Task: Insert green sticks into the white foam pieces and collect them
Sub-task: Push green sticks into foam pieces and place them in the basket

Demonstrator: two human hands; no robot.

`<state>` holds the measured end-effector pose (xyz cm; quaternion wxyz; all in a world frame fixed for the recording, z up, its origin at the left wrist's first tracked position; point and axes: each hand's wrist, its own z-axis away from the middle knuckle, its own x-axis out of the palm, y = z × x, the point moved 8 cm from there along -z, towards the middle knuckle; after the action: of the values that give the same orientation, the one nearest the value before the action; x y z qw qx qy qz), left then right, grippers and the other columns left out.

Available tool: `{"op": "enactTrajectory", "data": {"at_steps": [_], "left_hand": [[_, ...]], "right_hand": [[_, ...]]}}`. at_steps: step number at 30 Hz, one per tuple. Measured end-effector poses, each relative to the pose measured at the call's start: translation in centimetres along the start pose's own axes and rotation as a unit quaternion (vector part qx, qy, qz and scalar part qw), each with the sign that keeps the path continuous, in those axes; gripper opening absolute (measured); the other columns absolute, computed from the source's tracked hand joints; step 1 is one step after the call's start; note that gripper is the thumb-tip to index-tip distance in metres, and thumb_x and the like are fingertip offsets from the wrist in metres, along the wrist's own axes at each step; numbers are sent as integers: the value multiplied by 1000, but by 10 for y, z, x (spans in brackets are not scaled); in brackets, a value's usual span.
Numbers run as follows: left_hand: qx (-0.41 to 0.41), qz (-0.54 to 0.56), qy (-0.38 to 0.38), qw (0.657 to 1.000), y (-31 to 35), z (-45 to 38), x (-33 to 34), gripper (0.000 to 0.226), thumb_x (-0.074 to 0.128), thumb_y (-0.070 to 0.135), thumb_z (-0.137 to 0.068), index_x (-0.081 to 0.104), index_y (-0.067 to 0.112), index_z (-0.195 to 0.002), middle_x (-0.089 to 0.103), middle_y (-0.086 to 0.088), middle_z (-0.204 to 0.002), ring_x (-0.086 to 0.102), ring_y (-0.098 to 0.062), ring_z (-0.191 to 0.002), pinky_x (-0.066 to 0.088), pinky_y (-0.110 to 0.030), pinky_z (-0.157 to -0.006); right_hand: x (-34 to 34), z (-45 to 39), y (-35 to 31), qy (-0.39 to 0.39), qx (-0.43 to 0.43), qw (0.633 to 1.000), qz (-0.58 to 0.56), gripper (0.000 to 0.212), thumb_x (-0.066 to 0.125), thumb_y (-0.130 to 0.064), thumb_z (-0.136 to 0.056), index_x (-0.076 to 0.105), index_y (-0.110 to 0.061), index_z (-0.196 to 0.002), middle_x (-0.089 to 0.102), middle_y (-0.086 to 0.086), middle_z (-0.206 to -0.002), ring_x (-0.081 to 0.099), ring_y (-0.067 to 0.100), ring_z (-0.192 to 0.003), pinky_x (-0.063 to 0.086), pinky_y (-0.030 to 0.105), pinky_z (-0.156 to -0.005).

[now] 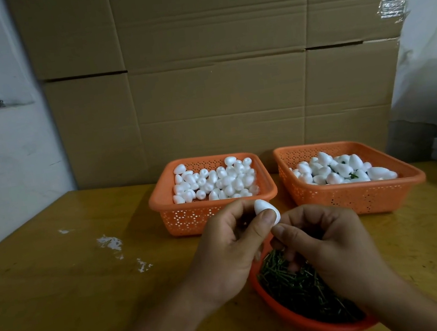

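A person sits at a yellow table [62,297] and works with two bare hands. The left hand [228,247] holds one white foam piece [266,210] shaped like a little egg. The thumb and fingers are pinched round it, and it sits up in the air, just in front of the left basket [191,219]. The right hand [331,247] is right beside it, with its fingertips bunched together and touching the bottom end of the foam piece. It looks like that hand is pushing a green stick in, but the stick is too small and hidden to see, so I cannot tell for sure.

Under the hands is a round orange bowl [301,318] full of green sticks [303,287]. There are lots and lots of them.

At the back of the table are two orange baskets side by side. The left basket is packed with plain white foam pieces [214,182], and none of them shows any green. The right basket [355,197] holds another pile of foam pieces [337,170], and a few bits of green poke out between them (so this looks like the place where the finished ones go).

So the job seems part done. Some pieces look finished and put away on the right. Many plain ones are left on the left, and the bowl has plenty of sticks. The piece in the hands is not yet in the right basket.

Some white crumbs [111,243] lie on the table to the left.
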<state>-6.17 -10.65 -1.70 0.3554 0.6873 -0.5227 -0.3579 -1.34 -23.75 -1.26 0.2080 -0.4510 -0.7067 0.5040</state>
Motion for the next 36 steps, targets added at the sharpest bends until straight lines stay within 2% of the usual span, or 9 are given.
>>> {"op": "enactTrajectory", "data": {"at_steps": [3, 5, 10, 16, 19, 22, 26, 30, 36], "left_hand": [[-17, 18, -6, 1000, -6, 0, 2, 36, 65, 49, -87, 69, 22, -110, 58, 11, -65, 51, -2, -55, 41, -15, -52], [-26, 19, 1, 999, -10, -1, 0, 37, 66, 51, -84, 68, 27, -113, 60, 11, -72, 50, 0, -58, 41, -16, -55], [-35, -21, 21, 999, -15, 0, -4, 20, 65, 38, -87, 57, 29, -71, 49, 11, -63, 44, -3, -55, 38, -18, -54], [-30, -32, 3, 999, -15, 2, 4, 39, 62, 36, -90, 44, 26, -57, 37, 10, -51, 35, -7, -49, 33, -22, -49], [-26, -31, 5, 999, -14, 1, 4, 39, 62, 35, -90, 45, 25, -56, 37, 9, -50, 35, -6, -48, 32, -22, -49], [-18, -39, 6, 999, -13, 2, 4, 37, 62, 33, -91, 47, 24, -58, 39, 7, -51, 37, -8, -49, 33, -23, -50], [-18, -46, 2, 999, -13, 3, 5, 34, 63, 34, -91, 50, 26, -60, 41, 8, -52, 38, -7, -50, 34, -22, -50], [-19, -56, -3, 998, -15, 3, 5, 27, 65, 34, -91, 53, 27, -67, 45, 10, -56, 41, -6, -52, 36, -21, -51], [-30, -54, -3, 998, -21, 4, 4, 18, 63, 46, -84, 54, 35, -74, 48, 11, -59, 41, -8, -54, 36, -24, -51]], "right_hand": [[-6, -3, -2, 11, 2, 1000, 24, 9, 71, -15, -86, 76, -9, -81, 72, 15, -71, 60, 20, -53, 53, 30, -51], [-19, -7, -2, 39, 3, 998, 55, 9, 72, -15, -86, 76, -11, -79, 72, 12, -69, 59, 12, -50, 49, 23, -48], [-79, -38, 11, 165, 15, 965, 201, 12, 72, -19, -90, 76, -18, -78, 73, 1, -66, 55, -1, -46, 42, 18, -44], [-151, -83, 47, 253, 86, 902, 340, 13, 67, -27, -94, 77, -19, -98, 72, 0, -74, 63, 23, -59, 52, 39, -56], [-176, -98, 53, 284, 128, 865, 395, 21, 65, -32, -93, 75, -14, -86, 69, 8, -71, 65, 31, -65, 56, 41, -60], [-189, -109, 57, 282, 176, 826, 456, 30, 64, -32, -94, 69, -14, -70, 66, 10, -67, 65, 30, -63, 46, 30, -57], [-193, -118, 63, 256, 227, 802, 489, 20, 63, -29, -94, 71, -12, -86, 67, 13, -81, 65, 31, -73, 59, 41, -74], [-189, -121, 66, 241, 245, 792, 506, 23, 59, -29, -96, 67, -8, -89, 66, 15, -84, 65, 33, -78, 57, 41, -76], [-190, -115, 66, 262, 232, 783, 514, 27, 57, -28, -97, 66, -10, -79, 60, 11, -70, 58, 26, -60, 39, 25, -54]]}}
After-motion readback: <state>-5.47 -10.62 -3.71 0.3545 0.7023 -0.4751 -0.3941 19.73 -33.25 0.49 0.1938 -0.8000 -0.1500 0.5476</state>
